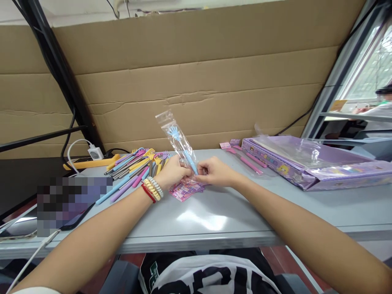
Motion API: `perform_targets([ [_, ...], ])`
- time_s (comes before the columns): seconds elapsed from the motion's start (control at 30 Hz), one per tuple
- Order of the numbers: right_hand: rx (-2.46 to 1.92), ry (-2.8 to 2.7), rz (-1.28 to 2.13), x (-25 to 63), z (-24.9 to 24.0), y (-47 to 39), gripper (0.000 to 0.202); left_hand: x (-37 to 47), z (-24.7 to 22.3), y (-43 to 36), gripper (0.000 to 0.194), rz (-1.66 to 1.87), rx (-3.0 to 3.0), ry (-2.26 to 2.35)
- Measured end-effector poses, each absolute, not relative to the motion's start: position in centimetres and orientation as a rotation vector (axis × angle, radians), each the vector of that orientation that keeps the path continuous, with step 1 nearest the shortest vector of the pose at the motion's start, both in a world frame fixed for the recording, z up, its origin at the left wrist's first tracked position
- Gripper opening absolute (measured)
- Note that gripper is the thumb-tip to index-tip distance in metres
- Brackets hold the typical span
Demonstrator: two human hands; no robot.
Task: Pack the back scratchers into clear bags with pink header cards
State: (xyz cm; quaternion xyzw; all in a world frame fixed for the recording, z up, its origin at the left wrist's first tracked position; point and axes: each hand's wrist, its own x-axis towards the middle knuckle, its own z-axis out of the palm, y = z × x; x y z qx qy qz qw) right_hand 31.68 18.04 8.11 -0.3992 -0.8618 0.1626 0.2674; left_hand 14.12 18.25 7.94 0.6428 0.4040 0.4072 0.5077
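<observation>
Pinching the clear bag [185, 141] low are your left hand [171, 172] and right hand [216, 172]. Inside, the blue stick [189, 161] slants lengthwise, fingered tip [174, 132] toward eleven o'clock.

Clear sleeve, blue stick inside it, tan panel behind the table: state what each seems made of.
Clear sleeve: thin, glossy plastic film, by its glints and wrinkles. Blue stick: probably plastic, evenly coloured; finish veiled by the film. Tan panel: likely matte cardboard, by its creases.

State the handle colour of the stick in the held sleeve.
The handle is light blue; see the head view.
</observation>
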Motion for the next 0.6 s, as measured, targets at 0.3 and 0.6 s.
perform_targets([
  [0.3,-1.181,-2.229,0.846,31.60,8.09,18.28,0.027,13.99,7.41,18.82,0.089,0.852,1.276,1.051],
  [0.6,-1.271,-2.149,1.081,31.62,7.93,18.41,0.038,14.20,7.25,18.57,0.103,0.825,1.292,0.963],
])
